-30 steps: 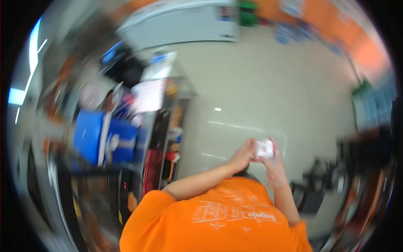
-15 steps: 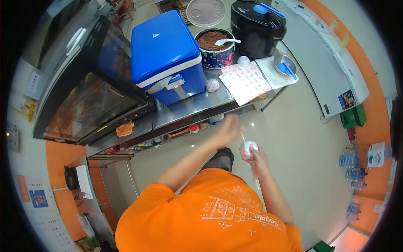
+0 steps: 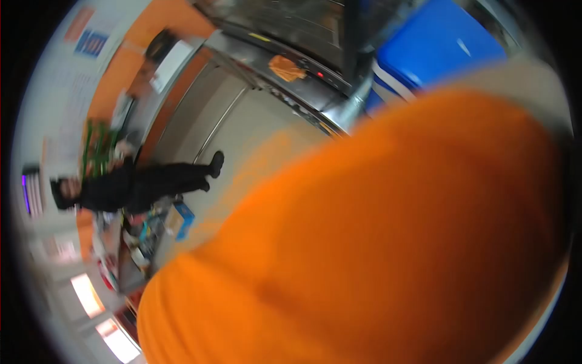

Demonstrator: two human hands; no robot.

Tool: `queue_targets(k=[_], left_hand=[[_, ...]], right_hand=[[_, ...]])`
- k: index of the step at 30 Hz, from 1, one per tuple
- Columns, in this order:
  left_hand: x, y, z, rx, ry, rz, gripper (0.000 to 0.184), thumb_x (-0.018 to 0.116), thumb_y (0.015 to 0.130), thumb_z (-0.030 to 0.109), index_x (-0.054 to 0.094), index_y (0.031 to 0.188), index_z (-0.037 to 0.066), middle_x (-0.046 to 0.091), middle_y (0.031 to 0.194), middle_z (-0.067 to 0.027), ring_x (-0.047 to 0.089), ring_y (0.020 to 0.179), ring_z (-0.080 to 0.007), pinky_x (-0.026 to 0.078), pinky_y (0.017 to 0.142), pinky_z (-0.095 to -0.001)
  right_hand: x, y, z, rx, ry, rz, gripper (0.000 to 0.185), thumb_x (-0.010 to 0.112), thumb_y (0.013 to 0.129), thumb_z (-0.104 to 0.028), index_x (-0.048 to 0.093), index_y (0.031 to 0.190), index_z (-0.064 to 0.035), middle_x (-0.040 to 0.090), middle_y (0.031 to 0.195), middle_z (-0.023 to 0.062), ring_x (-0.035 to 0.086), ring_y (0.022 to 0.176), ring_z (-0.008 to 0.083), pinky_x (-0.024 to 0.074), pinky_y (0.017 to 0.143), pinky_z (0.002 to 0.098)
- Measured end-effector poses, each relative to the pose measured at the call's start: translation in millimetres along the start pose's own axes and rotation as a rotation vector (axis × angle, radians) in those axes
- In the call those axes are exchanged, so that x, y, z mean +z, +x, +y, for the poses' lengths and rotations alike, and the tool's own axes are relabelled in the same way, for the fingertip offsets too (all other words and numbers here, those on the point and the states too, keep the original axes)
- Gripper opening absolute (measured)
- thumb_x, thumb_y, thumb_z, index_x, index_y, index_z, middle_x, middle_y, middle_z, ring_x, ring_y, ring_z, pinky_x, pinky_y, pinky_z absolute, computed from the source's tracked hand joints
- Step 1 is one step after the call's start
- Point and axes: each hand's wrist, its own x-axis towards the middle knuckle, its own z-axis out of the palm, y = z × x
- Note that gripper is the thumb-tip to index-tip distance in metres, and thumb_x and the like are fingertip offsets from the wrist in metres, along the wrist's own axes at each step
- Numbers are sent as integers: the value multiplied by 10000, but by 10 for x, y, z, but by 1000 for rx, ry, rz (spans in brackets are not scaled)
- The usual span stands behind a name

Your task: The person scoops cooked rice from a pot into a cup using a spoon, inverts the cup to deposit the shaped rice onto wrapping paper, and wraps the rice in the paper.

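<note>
Neither my left hand nor my right hand shows; the orange shirt (image 3: 364,242) fills most of the lower right, blurred by motion. Part of an arm, smeared, appears at the upper right edge. What my hands hold is hidden. Beyond the shirt, a blue cooler box (image 3: 436,42) with a white band stands at the top right. An orange cloth (image 3: 287,68) lies on the metal counter to its left, by the front of a dark display cabinet (image 3: 297,21).
A person in black (image 3: 133,185) stands at the left, beside green crates (image 3: 97,148). A blue and white box (image 3: 180,221) sits near a cluttered table. Behind, a white tray (image 3: 171,65) rests on a side counter against the orange wall.
The view has swung strongly to the left. My hands and the white wrapped item have left the view, as have the pot and the black cooker. The person in black has come into view.
</note>
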Motion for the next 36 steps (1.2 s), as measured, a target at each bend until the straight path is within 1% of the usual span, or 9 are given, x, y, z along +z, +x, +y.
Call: queue_targets(k=[15, 16, 19, 20, 22, 24, 27, 30, 36], left_hand=[[20, 719, -882, -172, -178, -16, 541, 581, 1004, 512, 706, 1088, -8, 750, 992, -204, 725, 932, -371, 559, 837, -458], [116, 636, -1018, -229, -246, 22, 551, 575, 1006, 523, 709, 1079, -7, 750, 987, -206, 725, 929, -376, 561, 830, -462], [951, -120, -1388, -479, -497, 486, 580, 575, 1007, 546, 715, 1046, -15, 746, 864, -188, 743, 827, -360, 578, 759, -444], [1243, -315, -1479, -604, -731, 332, 546, 586, 1008, 523, 710, 1100, -2, 753, 894, -164, 751, 824, -290, 583, 742, -400], [2277, -615, -1857, -641, -949, 396, 387, 656, 965, 373, 712, 1132, 29, 756, 942, -130, 744, 862, -213, 586, 726, -379], [3986, -578, -2670, -678, -488, 558, 386, 709, 911, 340, 707, 1146, 33, 740, 985, -171, 719, 920, -286, 571, 792, -460], [4129, -494, -2116, -1023, -399, 467, 561, 753, 866, 385, 630, 1256, 1, 605, 1328, -281, 591, 1230, -396, 491, 998, -502], [4734, -25, -2080, -1153, -99, 499, 661, 772, 838, 403, 598, 1293, -43, 450, 1482, -314, 439, 1386, -437, 395, 1120, -518], [5011, 213, -2034, -1179, -149, 347, 693, 770, 828, 356, 578, 1346, -62, 410, 1522, -309, 366, 1451, -423, 344, 1177, -518]], right_hand=[[-872, -352, -1137, 64, -368, -23, 789, 719, 957, -490, 435, 1501, 6, 644, 1285, 147, 657, 1049, 213, 590, 759, 357], [-1174, -256, -1131, 38, -490, 11, 744, 675, 980, -459, 431, 1489, 25, 593, 1309, 213, 713, 936, 305, 614, 728, 445], [-2197, 182, -1005, -568, -940, 163, 623, 704, 979, -349, 512, 1437, 28, 633, 1278, 209, 653, 1085, 284, 549, 952, 418], [-2440, 258, -1098, -604, -717, 42, 624, 717, 980, -331, 512, 1449, 25, 626, 1343, 216, 632, 1167, 320, 477, 1064, 448], [-2762, 708, -1081, -581, -970, 316, 777, 766, 941, -439, 484, 1476, 48, 583, 1439, 248, 552, 1353, 351, 456, 1106, 491], [-3209, 1406, -1134, -1264, -1374, 326, 866, 786, 905, -452, 429, 1522, 40, 582, 1411, 267, 575, 1276, 425, 461, 1101, 504], [-2793, 1308, -1741, -839, -1509, 210, 892, 825, 854, -280, 376, 1570, 3, 560, 1406, 255, 570, 1267, 418, 476, 1085, 487], [-2711, 1381, -1970, -659, -1625, 103, 965, 803, 868, -436, 319, 1615, -63, 571, 1396, 190, 615, 1242, 350, 521, 1034, 448], [-2506, 1325, -2031, -494, -1604, 9, 909, 812, 874, -271, 324, 1626, -120, 546, 1406, 216, 641, 1193, 398, 549, 993, 458]])
